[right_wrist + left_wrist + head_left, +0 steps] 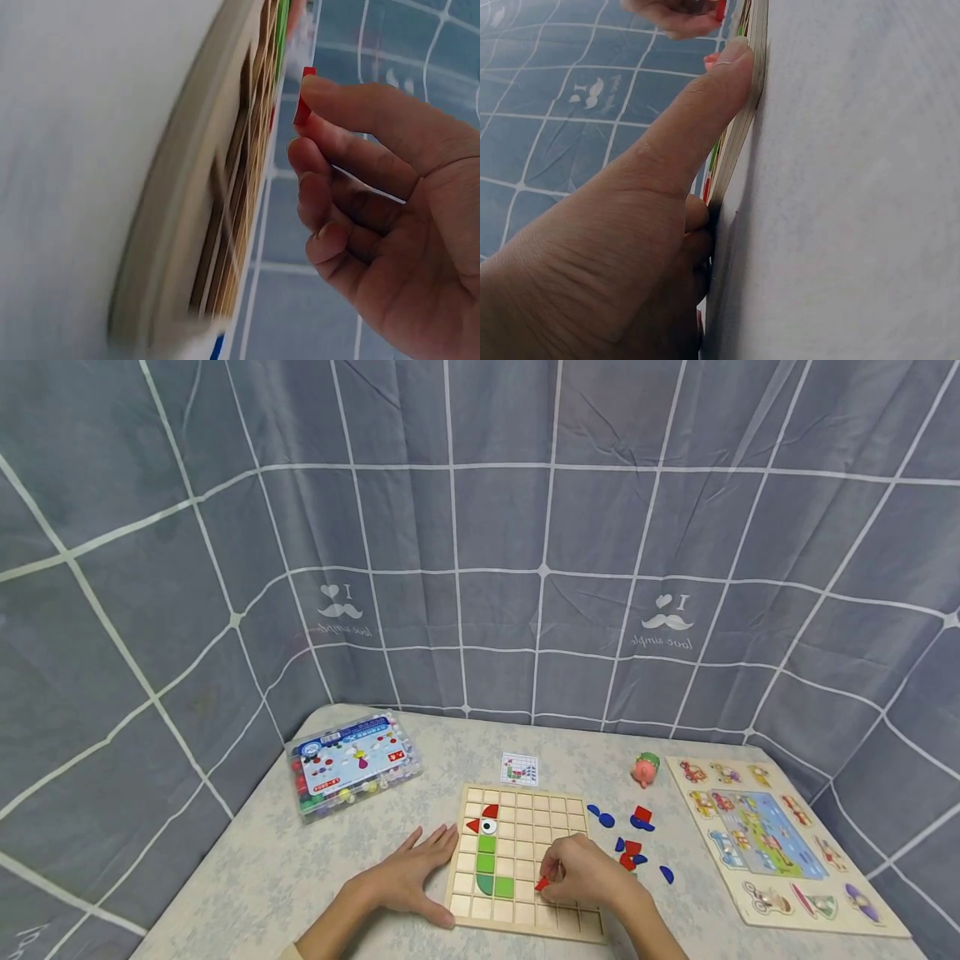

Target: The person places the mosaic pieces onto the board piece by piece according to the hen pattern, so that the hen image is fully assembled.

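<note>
On the table lies a wooden grid board (531, 929) with a bird-like figure of tiles along its left side. It has red pieces (491, 811) at the top, a white round eye piece (488, 827), and green tiles (486, 863) below. My left hand (408, 875) rests at the board's left edge with fingers spread, its thumb against the rim in the left wrist view. Over the lower right squares, my right hand (583, 870) pinches a small red tile (304, 96) between thumb and index finger. The tile's full shape is partly hidden by the fingers.
Loose red (642, 814) and blue pieces (607, 820) lie right of the board. A pattern card (519, 769) sits behind it. A clear box of beads (354, 760) stands back left; a small pink-and-green figure (645, 769) and a picture puzzle (780, 852) lie right.
</note>
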A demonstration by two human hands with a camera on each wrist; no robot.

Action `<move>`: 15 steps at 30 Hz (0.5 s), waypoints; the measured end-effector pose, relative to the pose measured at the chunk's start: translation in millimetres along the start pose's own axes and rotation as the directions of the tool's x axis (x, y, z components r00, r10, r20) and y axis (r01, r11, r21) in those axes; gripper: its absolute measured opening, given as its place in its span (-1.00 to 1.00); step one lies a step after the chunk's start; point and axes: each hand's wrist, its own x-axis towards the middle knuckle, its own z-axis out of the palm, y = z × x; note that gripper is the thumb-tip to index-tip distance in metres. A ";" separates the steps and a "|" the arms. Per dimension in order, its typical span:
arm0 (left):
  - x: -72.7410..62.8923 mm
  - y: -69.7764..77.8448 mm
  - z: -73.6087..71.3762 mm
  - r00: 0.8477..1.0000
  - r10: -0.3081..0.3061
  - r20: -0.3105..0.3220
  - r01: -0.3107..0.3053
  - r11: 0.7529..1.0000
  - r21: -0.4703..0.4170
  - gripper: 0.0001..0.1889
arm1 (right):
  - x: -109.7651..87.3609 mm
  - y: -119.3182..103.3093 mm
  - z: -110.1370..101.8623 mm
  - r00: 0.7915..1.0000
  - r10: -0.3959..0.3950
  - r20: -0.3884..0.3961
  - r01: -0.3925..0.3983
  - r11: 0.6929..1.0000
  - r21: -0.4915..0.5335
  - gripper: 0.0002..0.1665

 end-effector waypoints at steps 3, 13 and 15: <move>0.1 0.0 0.6 1.000 0.001 0.000 -0.001 1.000 0.002 0.23 | 7.5 -10.6 7.5 0.999 -0.023 0.035 0.023 1.000 -0.011 -0.85; 0.5 1.2 0.0 1.000 -0.007 0.007 0.007 1.000 0.008 0.23 | 19.1 -34.9 24.8 0.993 -0.049 0.112 0.053 0.998 -0.037 -0.85; 0.5 1.4 -0.3 1.000 -0.008 0.006 0.008 1.000 0.010 0.23 | 19.7 -37.8 26.9 0.992 -0.039 0.120 0.044 0.998 -0.041 -0.84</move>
